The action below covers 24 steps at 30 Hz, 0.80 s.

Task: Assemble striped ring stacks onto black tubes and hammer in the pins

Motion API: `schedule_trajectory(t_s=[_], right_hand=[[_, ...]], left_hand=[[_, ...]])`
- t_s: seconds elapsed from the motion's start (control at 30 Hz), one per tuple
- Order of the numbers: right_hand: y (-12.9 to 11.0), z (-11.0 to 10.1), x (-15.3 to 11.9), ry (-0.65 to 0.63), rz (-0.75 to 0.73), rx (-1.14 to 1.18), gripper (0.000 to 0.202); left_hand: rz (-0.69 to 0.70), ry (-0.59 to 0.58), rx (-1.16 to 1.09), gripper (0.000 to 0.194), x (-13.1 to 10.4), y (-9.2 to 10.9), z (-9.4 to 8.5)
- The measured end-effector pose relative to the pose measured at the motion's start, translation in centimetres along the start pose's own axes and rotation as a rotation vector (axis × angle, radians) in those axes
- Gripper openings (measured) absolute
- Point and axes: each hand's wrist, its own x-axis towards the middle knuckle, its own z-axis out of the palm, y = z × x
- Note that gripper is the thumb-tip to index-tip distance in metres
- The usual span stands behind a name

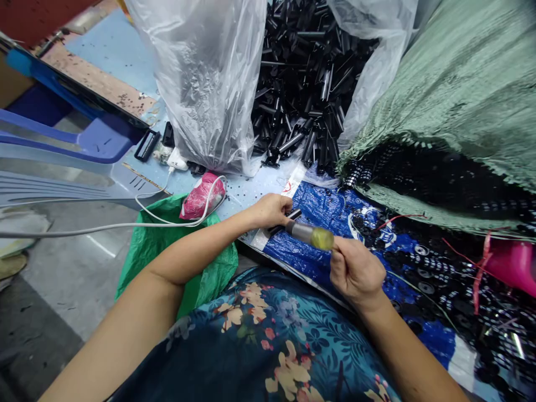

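My left hand [272, 212] is closed on a small black part [295, 214] at the near edge of the blue plastic sheet [312, 198]. In my right hand [358, 272] is a hammer-like tool [305, 231] with a grey and yellow-green head, somewhat blurred. The tool's grey end is beside the black part and my left fingertips. Most of its handle is hidden in my right fist. Beyond my hands lies a big heap of black tubular parts [314, 72] in an opened clear bag.
A full clear bag [209, 84] stands beyond my left hand. A green sack [456, 106] spills black parts at right. Near the green bag [154, 245] lie a pink bundle [203, 195] and white cable [104, 227]. Blue plastic chair [100, 139] at left.
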Motion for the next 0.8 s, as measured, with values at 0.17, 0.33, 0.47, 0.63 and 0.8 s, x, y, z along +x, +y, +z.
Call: schedule_trajectory(t_s=[0.17, 0.33, 0.47, 0.63, 0.8], right_hand=[[-1.5, 0.8, 0.0, -0.193, -0.159, -0.022, 0.021], [-0.6, 0.0, -1.0, -0.236, -0.141, 0.147, 0.024], [2.4, -2.0, -3.1, -0.162, -0.032, 0.104, 0.025], [4.0, -2.2, -3.1, -0.216, 0.059, -0.008, 0.017], [5.7, -1.0, 1.6, -0.042, 0.318, 0.098, 0.025]], left_hand=[[-0.021, 0.01, 0.029, 0.036, 0.9, 0.4, 0.7], [0.012, -0.026, 0.065, 0.025, -1.9, 1.5, -2.6], [-0.125, -0.621, 0.025, 0.022, -8.7, 0.5, -10.0], [-0.13, -0.455, -0.164, 0.032, -11.5, 0.3, -11.2], [0.152, 0.395, 0.068, 0.013, -1.6, 2.7, -6.5]])
